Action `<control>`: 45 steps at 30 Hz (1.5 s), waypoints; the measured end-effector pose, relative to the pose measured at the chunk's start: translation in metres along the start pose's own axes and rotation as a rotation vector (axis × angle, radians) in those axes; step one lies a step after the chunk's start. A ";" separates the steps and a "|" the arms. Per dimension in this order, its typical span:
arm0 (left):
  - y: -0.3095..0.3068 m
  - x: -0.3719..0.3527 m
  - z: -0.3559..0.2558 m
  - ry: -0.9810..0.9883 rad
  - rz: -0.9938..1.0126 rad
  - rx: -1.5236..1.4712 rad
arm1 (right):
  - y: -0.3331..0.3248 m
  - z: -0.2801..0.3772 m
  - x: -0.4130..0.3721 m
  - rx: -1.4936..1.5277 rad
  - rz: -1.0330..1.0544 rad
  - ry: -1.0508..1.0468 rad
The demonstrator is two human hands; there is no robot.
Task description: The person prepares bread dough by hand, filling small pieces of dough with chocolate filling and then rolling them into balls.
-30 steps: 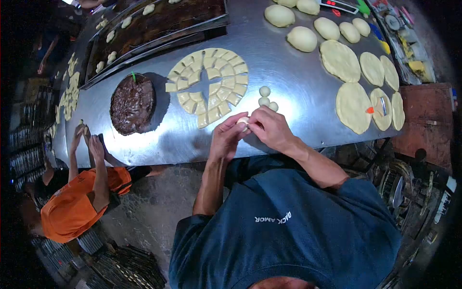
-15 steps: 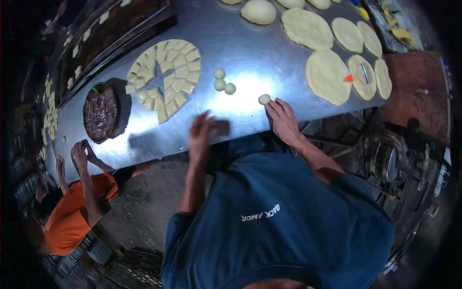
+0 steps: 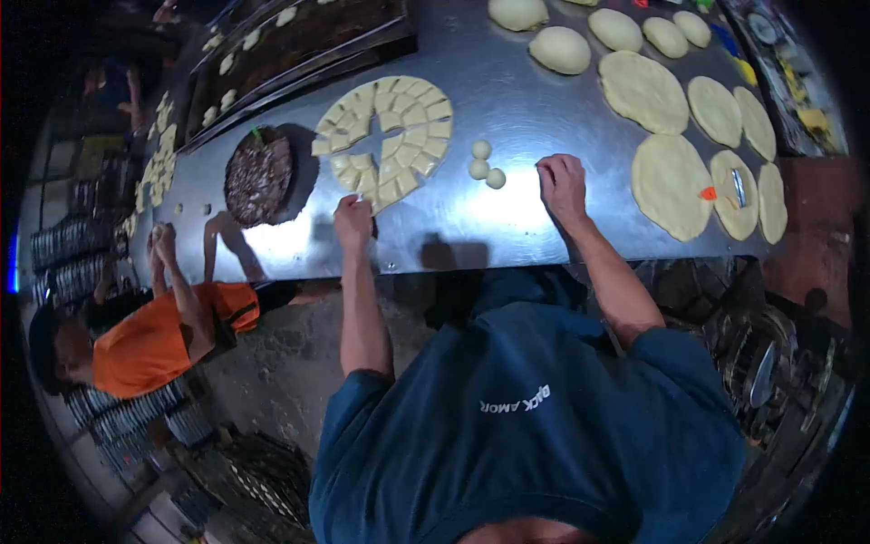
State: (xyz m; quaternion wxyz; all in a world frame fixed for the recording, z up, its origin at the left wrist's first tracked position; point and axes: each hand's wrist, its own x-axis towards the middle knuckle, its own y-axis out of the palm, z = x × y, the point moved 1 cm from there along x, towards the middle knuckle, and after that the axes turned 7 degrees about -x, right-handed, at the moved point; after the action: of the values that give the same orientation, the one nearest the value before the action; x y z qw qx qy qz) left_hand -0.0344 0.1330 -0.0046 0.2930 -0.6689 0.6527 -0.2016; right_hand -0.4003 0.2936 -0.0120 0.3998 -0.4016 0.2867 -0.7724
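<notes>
I see the steel counter (image 3: pixel 507 227) across the upper frame. Center-left on it lies the scored dough round (image 3: pixel 390 136). My left hand (image 3: pixel 352 220) touches its lower edge, and I cannot tell its grip. My right hand (image 3: pixel 562 184) rests curled near the dough balls (image 3: pixel 478 169), its grip equally unclear.

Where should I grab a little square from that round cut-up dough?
Probably an outer piece on the near rim of the pale yellow round dough sheet cut into squares, by the left hand. It lies flat on the shiny steel table, so come from the open table side, slip fingertips under its free edge, grip lightly. Inner squares are hemmed in.
</notes>
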 end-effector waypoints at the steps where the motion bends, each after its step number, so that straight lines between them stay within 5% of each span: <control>1: 0.000 0.001 -0.009 0.034 -0.025 0.150 | 0.005 0.014 -0.005 0.101 0.022 0.013; 2: -0.004 -0.002 -0.017 0.080 -0.051 0.219 | 0.006 0.014 -0.028 0.135 0.136 -0.015; 3: -0.009 -0.009 -0.022 0.124 -0.071 0.282 | -0.006 0.008 -0.044 0.174 0.139 -0.189; 5: -0.009 -0.011 -0.020 0.155 -0.124 0.227 | -0.031 -0.019 -0.057 0.162 0.058 -0.215; 7: -0.009 -0.019 -0.028 0.141 0.008 -0.077 | -0.034 -0.039 -0.037 -0.176 0.041 -0.047; 9: 0.010 -0.022 -0.067 0.164 0.085 -0.093 | -0.008 -0.025 0.000 -0.087 -0.135 0.084; 11: 0.033 -0.025 -0.100 0.183 0.307 -0.348 | 0.004 0.008 -0.004 0.132 -0.095 0.130; 13: 0.056 -0.011 -0.111 0.264 0.394 -0.342 | -0.007 0.017 -0.045 0.114 0.107 -0.011; 14: 0.067 -0.006 -0.112 0.321 0.465 -0.323 | -0.014 0.007 -0.062 0.120 0.018 -0.104; 17: 0.104 0.016 -0.119 0.436 0.594 -0.282 | -0.034 -0.020 -0.051 -0.136 0.027 0.032; 19: 0.130 0.026 -0.129 0.513 0.649 -0.271 | -0.013 -0.010 -0.012 -0.132 -0.216 0.166; 21: 0.149 0.027 -0.140 0.592 0.811 -0.127 | 0.009 0.010 -0.008 0.037 -0.196 0.249; 25: 0.144 0.028 -0.164 0.662 1.139 -0.040 | -0.016 0.031 -0.061 0.031 0.005 0.080; 26: 0.140 0.028 -0.166 0.568 1.213 -0.074 | -0.023 0.025 -0.066 0.017 0.033 0.124; 29: 0.145 0.030 -0.163 0.775 1.195 -0.046 | -0.033 0.052 -0.026 0.071 0.056 0.563; 31: 0.146 0.027 -0.158 0.845 1.136 -0.091 | -0.012 0.063 0.010 0.275 -0.057 0.530; 35: 0.143 0.029 -0.155 0.798 1.171 -0.024 | 0.042 0.067 0.036 0.107 0.106 0.318; 39: 0.128 0.029 -0.152 0.881 1.170 -0.124 | 0.016 0.081 0.046 0.264 0.287 0.439; 43: 0.119 0.022 -0.149 0.935 1.241 -0.148 | 0.014 0.081 0.032 0.104 0.314 0.140; 45: 0.128 0.013 -0.148 0.978 1.154 -0.102 | 0.019 0.080 0.028 0.110 0.312 0.149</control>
State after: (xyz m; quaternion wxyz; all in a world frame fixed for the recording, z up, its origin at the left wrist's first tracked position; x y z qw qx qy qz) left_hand -0.2263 0.1043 0.0207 -0.0022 -0.0684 0.9633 -0.2596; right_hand -0.3349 0.2505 0.0260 0.5139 -0.2712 0.3316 -0.7432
